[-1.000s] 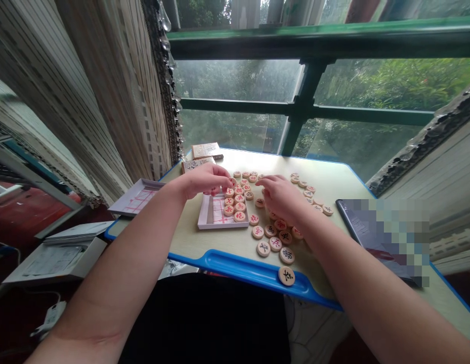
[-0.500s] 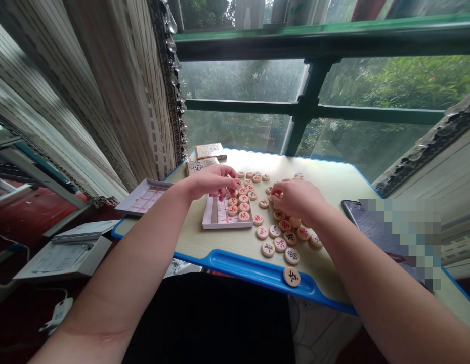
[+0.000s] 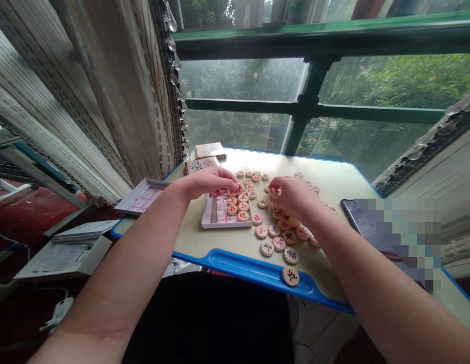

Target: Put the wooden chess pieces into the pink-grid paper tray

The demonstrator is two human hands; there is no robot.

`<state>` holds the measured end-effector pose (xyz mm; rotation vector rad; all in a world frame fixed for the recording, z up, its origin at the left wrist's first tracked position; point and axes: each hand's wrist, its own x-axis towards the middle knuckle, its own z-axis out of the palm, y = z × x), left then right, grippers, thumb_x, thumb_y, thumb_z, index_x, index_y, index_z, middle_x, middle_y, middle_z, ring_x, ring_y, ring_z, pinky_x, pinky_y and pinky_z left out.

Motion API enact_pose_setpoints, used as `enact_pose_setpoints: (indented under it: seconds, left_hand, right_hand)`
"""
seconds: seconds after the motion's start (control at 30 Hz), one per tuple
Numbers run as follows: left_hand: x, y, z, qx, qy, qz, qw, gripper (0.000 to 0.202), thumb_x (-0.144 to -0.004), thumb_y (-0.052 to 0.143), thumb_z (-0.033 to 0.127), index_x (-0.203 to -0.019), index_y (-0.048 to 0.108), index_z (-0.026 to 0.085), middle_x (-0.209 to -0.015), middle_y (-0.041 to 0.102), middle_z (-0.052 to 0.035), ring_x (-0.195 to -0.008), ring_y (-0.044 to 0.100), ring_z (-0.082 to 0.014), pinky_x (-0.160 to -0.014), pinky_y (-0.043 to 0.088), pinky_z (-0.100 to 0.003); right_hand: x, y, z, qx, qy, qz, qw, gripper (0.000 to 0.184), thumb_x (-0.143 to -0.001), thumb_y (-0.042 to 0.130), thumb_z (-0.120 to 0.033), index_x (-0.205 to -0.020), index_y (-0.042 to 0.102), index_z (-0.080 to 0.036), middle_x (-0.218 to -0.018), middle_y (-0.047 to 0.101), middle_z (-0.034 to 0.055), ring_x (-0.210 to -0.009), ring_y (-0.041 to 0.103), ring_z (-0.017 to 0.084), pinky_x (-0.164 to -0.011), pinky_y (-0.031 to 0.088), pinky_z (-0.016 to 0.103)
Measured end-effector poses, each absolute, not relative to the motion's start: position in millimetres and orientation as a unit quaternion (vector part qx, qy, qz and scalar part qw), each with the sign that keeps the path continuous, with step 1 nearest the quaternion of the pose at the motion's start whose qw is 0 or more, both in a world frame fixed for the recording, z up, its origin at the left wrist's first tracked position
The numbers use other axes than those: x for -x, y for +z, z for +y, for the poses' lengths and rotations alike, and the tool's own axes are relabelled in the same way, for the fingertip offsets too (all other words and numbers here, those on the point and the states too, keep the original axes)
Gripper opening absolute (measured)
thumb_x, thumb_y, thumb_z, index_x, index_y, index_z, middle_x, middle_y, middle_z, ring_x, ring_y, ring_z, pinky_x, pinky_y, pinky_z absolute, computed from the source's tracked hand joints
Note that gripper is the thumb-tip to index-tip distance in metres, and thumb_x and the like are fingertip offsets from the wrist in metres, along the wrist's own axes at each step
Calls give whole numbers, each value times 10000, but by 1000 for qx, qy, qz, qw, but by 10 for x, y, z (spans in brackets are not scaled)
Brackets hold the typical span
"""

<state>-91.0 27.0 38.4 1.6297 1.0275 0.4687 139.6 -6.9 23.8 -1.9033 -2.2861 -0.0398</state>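
Over the shallow white box [image 3: 209, 218], my left hand [image 3: 215, 182] pinches a red-marked Chinese chess piece [image 3: 238, 189] at its fingertips. Below it, several red-marked pieces [image 3: 243, 207] lie in rows on the box's right side. My right hand [image 3: 295, 196] is to the right, above the loose pieces, its fingers closed on another red-marked piece [image 3: 275, 191]. The palm hides some pieces beneath. Red and black-marked pieces [image 3: 290, 237] spread across the table in front of and beside this hand. One black-marked piece [image 3: 290, 276] rests at the blue edge tray.
The box lid [image 3: 141, 197] lies at the table's left edge. Two small patterned boxes [image 3: 210, 150] sit at the back left. On the right lies a phone-like dark device [image 3: 367, 227], partly pixelated. The table's blue front tray [image 3: 235, 263] is nearest me.
My left fingers have closed in on a red-marked piece over the box. My right hand has shifted slightly left, and a red-marked piece now shows at its fingertips.
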Motion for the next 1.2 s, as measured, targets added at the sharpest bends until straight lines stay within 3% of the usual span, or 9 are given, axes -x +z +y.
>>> enact_pose_setpoints:
  seconds: [0.23,0.57,0.8,1.2]
  left_hand:
    - [957,431,267,-717,96,482,494,257,-605,749,313,-796,690,151,-550,511,22,-459,366,-51,-403,208,-194]
    - [988,397,326,-729,33,540,419,249,-595,712,339,-774,650,178,-679,629,-20,-530,466,-89,-426,270,-208]
    - [991,404,322,-747,-20,533,397,281,-650,663,444,-749,670,181,-800,691,-46,-569,501,-105,-431,277,-227]
    - [972,455,266,-752,-43,535,382,348,-614,689,480,-804,694,188,-781,683,-39,-576,493,-105,-469,287,-224]
  right_hand:
    - [-1389,256,-84,636,-20,-753,165,193,-800,557,-338,-886,677,-213,-922,684,65,-768,589,204,-572,371,282]
    - [-1374,224,-76,615,-25,-768,178,165,-790,551,-314,-830,675,-213,-851,673,53,-715,569,185,-552,358,271]
    - [-1396,220,-72,610,-32,-773,173,171,-787,558,-321,-833,681,-212,-844,669,52,-715,567,183,-553,356,267]
    - [-1374,243,-100,608,-38,-776,162,175,-791,554,-306,-854,690,-216,-879,673,57,-742,583,191,-575,367,275]
